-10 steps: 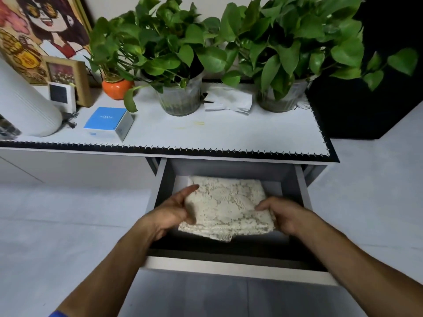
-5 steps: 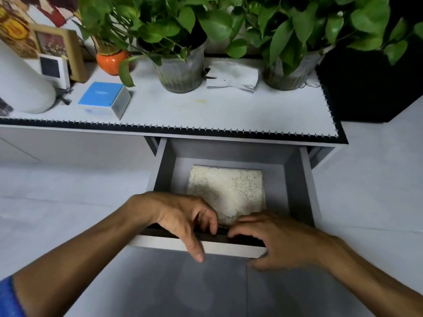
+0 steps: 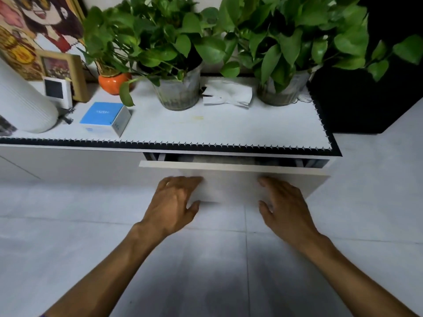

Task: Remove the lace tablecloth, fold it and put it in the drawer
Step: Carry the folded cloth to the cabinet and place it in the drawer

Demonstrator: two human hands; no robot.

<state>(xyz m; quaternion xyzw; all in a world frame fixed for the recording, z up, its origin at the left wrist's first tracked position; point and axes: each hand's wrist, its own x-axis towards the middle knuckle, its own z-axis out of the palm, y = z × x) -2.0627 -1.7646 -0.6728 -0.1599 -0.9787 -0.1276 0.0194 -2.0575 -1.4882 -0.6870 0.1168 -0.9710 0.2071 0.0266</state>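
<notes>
Half a second back the drawer (image 3: 233,179) stood pulled well out with the folded lace tablecloth lying flat inside; now it is pushed nearly home, only a narrow dark slot left between its white front and the underside of the worktop (image 3: 217,126). Through that slot the cloth cannot be made out, so its place inside the drawer is a judgement, not something seen. Both hands have shifted from the drawer's top edge to its face: the left hand (image 3: 176,200) lies with fingers extended against the front panel, thumb spread below, holding nothing, and the right hand (image 3: 283,202) does the same on the other side, fingers fairly straight and pressing. The front is blurred, which suggests it is moving. With the cloth stowed, the task looks all but done; only the last bit of closing is left. On the worktop, clear of the action, stand two leafy plants in ribbed glass pots (image 3: 178,92), a crumpled white paper (image 3: 229,94) between them, a small orange pot (image 3: 113,82), a blue-topped box (image 3: 105,118) and a picture frame (image 3: 64,74).
</notes>
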